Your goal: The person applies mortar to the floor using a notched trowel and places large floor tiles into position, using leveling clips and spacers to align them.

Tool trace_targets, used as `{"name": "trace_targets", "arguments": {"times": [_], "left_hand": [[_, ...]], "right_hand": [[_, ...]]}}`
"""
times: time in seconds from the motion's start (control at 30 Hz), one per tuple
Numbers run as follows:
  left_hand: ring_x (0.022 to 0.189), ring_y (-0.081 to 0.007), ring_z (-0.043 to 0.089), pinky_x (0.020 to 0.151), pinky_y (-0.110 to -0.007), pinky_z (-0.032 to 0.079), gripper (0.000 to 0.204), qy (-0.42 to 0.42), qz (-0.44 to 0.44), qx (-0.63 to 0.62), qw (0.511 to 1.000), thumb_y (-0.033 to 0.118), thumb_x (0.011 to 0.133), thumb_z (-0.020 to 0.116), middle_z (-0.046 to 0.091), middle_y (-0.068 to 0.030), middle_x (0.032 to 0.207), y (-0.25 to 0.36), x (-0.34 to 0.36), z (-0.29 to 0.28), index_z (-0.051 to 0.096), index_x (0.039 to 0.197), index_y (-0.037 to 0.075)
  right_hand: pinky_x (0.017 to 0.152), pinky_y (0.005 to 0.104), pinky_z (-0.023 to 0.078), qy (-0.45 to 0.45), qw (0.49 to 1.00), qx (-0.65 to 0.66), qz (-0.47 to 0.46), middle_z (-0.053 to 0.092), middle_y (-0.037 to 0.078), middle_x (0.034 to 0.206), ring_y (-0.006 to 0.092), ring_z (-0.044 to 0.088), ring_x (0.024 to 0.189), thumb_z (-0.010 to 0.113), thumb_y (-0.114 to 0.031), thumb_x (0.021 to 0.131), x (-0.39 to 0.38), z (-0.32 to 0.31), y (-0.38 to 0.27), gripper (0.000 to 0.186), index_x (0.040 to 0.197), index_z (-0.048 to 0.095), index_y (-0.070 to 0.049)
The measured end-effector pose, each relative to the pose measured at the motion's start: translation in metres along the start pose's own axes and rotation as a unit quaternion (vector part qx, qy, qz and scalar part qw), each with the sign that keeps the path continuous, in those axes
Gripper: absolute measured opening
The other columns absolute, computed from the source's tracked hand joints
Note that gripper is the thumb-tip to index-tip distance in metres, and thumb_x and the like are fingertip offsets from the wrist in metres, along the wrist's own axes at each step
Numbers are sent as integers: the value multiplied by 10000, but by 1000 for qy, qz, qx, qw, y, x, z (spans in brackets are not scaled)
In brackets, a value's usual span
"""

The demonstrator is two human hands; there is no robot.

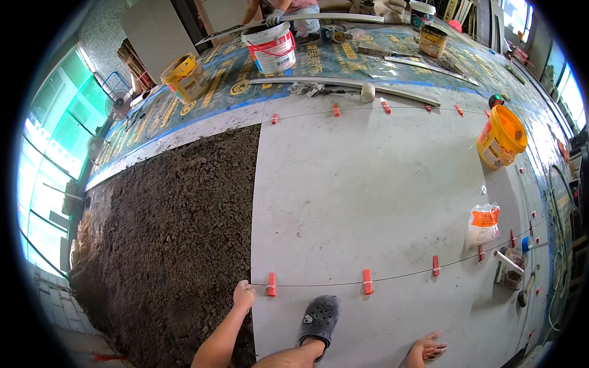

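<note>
My left hand (pixel 243 296) is at the left edge of the large grey floor tile (pixel 368 184), where the tile meets the dark mortar bed (pixel 172 245). Its fingers are closed at the end of the joint; what they hold, if anything, is too small to make out. Beside it a red levelling wedge (pixel 272 284) stands in the joint, and another red wedge (pixel 367 281) sits farther right along the same line. My right hand (pixel 432 347) rests on the near tile, fingers spread, holding nothing. Between my hands my foot in a grey clog (pixel 320 319) stands on the tile.
A clear bag with an orange label (pixel 483 224) and a yellow bucket (pixel 501 137) stand on the right. Beyond lie a long metal straightedge (pixel 343 82), a mallet (pixel 367 93), a white bucket (pixel 270 49) and another yellow bucket (pixel 185 80). A gloved co-worker (pixel 297 12) is behind.
</note>
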State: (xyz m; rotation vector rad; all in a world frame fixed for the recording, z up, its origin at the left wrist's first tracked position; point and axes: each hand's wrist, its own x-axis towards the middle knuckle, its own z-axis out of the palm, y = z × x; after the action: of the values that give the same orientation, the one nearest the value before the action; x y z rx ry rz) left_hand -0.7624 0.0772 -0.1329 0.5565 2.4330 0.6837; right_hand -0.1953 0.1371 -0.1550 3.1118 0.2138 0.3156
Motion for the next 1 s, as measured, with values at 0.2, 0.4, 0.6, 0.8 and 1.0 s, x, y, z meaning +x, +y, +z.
{"name": "trace_targets", "arguments": {"times": [0.2,0.4,0.6,0.8,1.0], "left_hand": [[973,-218,599,830,-310,465,475,-12,-33,-48,998,89,792,581,621,-143,1061,20,7,-2,454,1234,-26],[958,-214,587,830,-302,456,502,-25,-48,-3,999,86,787,609,613,-148,1047,21,1,-7,444,1242,-50],[944,-212,590,828,-317,454,531,-63,-61,-89,992,100,781,634,627,-127,1014,25,8,-9,426,1244,-58],[901,-211,608,795,-321,473,518,-25,-40,-8,999,134,764,659,633,-135,999,22,4,-5,458,1205,-51],[917,-243,619,804,-325,477,482,-10,-12,-4,1000,175,759,653,633,-157,1022,13,2,-1,493,1159,-43]], "right_hand": [[1014,431,311,-6,1000,-9,-23,385,116,1380,276,390,1252,403,-632,828,0,9,2,757,1316,426,-53],[1014,429,311,-10,999,-12,-41,381,119,1382,277,388,1253,414,-615,833,5,19,8,745,1320,420,-50],[1015,426,312,-23,998,-23,-60,377,122,1384,278,385,1255,425,-597,837,2,16,5,734,1323,413,-47],[1015,423,313,-28,996,-26,-79,373,124,1386,280,383,1256,437,-580,842,3,16,6,723,1326,407,-44],[1015,420,314,-30,996,-30,-79,369,127,1388,281,380,1257,448,-563,846,5,19,10,713,1330,401,-41]]}}
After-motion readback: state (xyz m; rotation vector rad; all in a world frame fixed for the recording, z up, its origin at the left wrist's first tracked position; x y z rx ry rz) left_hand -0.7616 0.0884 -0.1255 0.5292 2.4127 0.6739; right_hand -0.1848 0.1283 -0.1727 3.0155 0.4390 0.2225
